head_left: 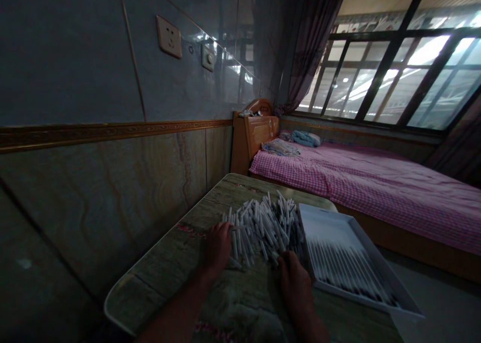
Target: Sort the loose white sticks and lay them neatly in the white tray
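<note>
A loose heap of several thin white sticks [265, 222] lies on a small table [165, 268]. My left hand [217, 246] rests at the heap's left edge, fingers curled down onto the sticks. My right hand [293, 275] sits at the heap's near right edge, fingers bent onto the sticks; what either hand grips is hidden in the dim light. Right of the heap stands a shallow white tray [406, 303] with several sticks [349, 273] laid side by side in a row.
The table stands against a tiled wall [93, 182] on the left. Behind it is a bed with a pink checked cover [368, 187] and a wooden headboard [255, 132]. A barred window [394, 77] is at the back right. A wall socket [169, 36] sits up high.
</note>
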